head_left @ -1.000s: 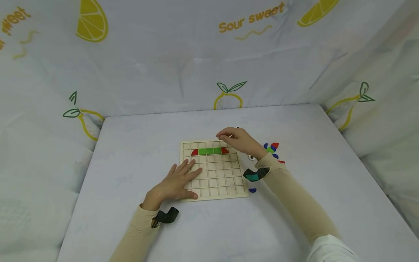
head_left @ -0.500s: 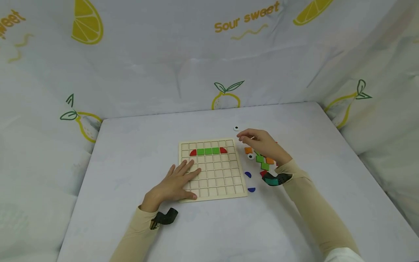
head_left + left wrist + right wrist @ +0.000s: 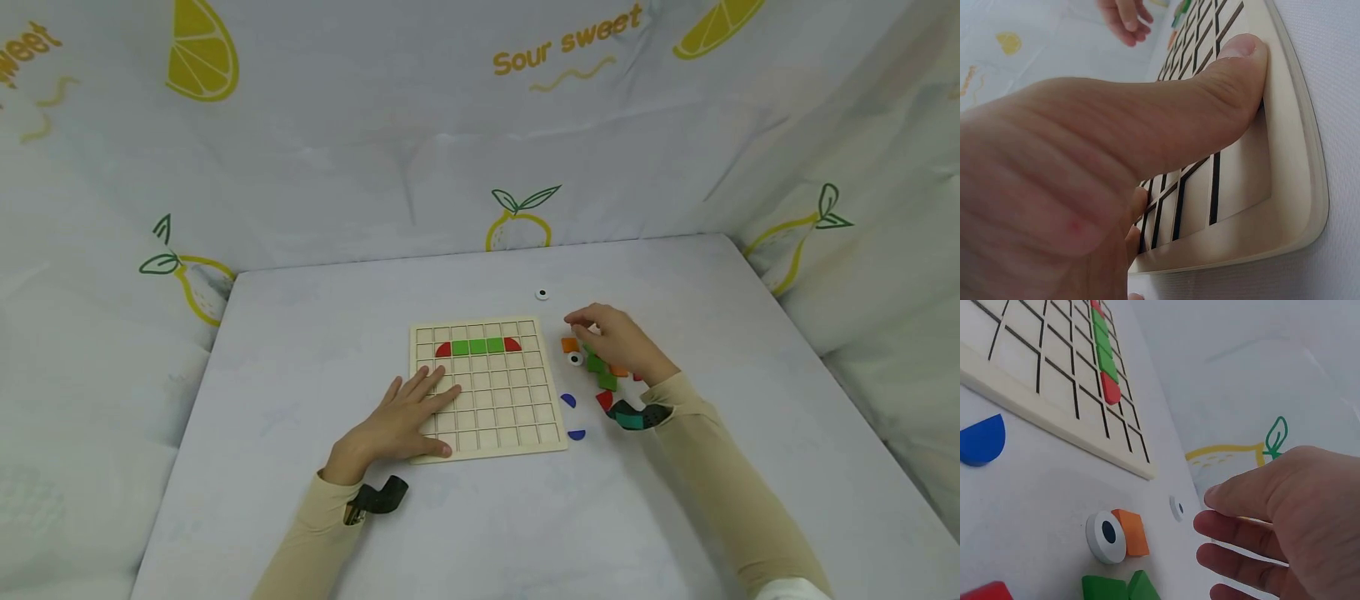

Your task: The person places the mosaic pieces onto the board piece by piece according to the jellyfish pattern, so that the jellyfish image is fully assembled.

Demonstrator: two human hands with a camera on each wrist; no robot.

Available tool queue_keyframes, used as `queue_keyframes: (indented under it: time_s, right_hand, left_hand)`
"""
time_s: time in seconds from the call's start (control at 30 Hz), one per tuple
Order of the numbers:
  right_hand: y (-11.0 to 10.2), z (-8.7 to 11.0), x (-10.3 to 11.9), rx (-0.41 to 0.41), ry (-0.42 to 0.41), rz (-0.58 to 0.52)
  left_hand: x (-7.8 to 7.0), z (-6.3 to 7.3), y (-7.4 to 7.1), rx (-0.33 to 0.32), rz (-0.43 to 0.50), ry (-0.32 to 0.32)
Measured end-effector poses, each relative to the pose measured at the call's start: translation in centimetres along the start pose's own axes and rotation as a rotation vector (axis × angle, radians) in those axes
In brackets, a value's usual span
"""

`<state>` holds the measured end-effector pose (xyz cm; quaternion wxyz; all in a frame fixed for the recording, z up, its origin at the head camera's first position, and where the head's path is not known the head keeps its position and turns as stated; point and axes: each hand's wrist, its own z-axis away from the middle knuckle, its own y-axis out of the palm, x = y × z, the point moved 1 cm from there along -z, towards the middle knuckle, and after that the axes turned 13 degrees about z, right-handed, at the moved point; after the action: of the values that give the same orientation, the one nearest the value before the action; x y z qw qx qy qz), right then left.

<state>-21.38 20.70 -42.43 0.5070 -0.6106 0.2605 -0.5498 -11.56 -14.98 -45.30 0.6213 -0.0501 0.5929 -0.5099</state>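
Note:
A square wooden grid board (image 3: 487,408) lies on the table. Near its far edge is a row of green squares (image 3: 477,347) with a red quarter-round piece (image 3: 444,350) at the left end and another at the right. My left hand (image 3: 393,425) rests spread over the board's near left corner, its thumb on the rim in the left wrist view. To the right of the board, my right hand (image 3: 618,340) hovers above a group of loose pieces, fingers loosely bent, with nothing seen in them. Under it are green pieces (image 3: 606,381), an orange square (image 3: 570,345) and a white eye disc (image 3: 575,359).
Two blue half-rounds (image 3: 576,434) lie close to the board's right edge. A red piece (image 3: 604,401) is by the right wrist. Another eye disc (image 3: 542,294) sits beyond the board's far right corner. A white curtain with lemon prints (image 3: 517,229) hangs behind the table.
My right hand has moved from over the board's far right corner rightward to the loose pieces, then slightly nearer. The far eye disc has come into sight. My left hand stays put.

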Motion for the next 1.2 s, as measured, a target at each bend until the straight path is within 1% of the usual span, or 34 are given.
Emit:
queue_keyframes:
  time_s: [0.07, 0.2, 0.27, 0.53, 0.73, 0.9, 1.0, 1.1, 1.2]
  right_hand:
    - [0.4, -0.1, -0.2, 0.001, 0.009, 0.038]
    - [1.0, -0.2, -0.5, 0.009, 0.052, 0.098]
    - [1.3, -0.3, -0.5, 0.011, 0.057, 0.131]
    - [2.0, -0.2, -0.5, -0.012, 0.013, 0.25]
    - [2.5, -0.2, -0.6, -0.011, 0.022, 0.296]
    - [2.4, -0.5, -0.4, -0.007, 0.05, 0.284]
    - [2.2, -0.6, -0.5, 0.007, 0.049, 0.25]
    - [1.8, -0.6, -0.5, 0.03, 0.046, 0.139]
    - [1.1, -0.6, 0.0, 0.032, 0.039, 0.011]
  left_hand:
    - [0.0, 0.0, 0.0, 0.0, 0.0, 0.002]
    - [0.0, 0.1, 0.0, -0.001, 0.001, 0.006]
    - [0.0, 0.1, 0.0, 0.0, 0.006, 0.005]
    - [0.0, 0.1, 0.0, 0.005, 0.018, -0.001]
    - [-0.1, 0.1, -0.1, 0.0, 0.023, 0.003]
    - [-0.1, 0.1, -0.1, 0.001, 0.017, 0.0]
    - [-0.1, 0.1, 0.0, 0.002, 0.019, -0.003]
    - [0.1, 0.0, 0.0, 0.002, 0.015, -0.005]
    - [0.1, 0.0, 0.1, 0.002, 0.012, -0.007]
